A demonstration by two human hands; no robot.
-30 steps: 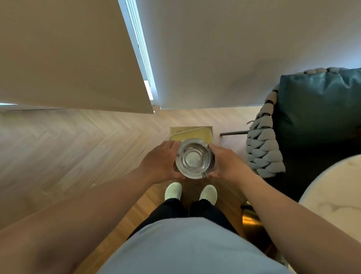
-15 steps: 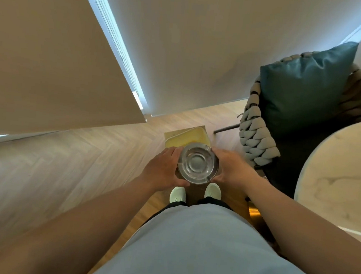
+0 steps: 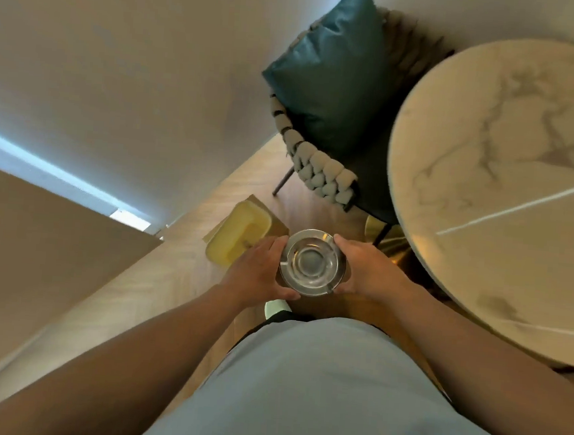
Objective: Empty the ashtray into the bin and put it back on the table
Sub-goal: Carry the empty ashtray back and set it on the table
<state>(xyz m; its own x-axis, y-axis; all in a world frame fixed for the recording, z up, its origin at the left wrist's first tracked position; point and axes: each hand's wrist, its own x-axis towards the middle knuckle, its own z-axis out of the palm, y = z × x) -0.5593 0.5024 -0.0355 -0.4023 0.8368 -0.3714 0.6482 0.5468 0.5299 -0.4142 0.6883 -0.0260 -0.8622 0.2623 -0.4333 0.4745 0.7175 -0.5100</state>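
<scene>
I hold a round glass ashtray with a metal rim upright in front of my waist. My left hand grips its left side and my right hand grips its right side. Its bowl looks clean. Just beyond my left hand, a yellow bin stands on the wooden floor. The round white marble table fills the right side of the view, close to my right arm.
A woven grey chair with a teal cushion stands between the wall and the table. A gold table base shows under the tabletop. Pale blinds hang at the left. My shoe shows on the floor below the ashtray.
My view has swung to the right. The table and chair now take up much more of the frame, and the bin has shifted left of the ashtray. Both hands keep their hold.
</scene>
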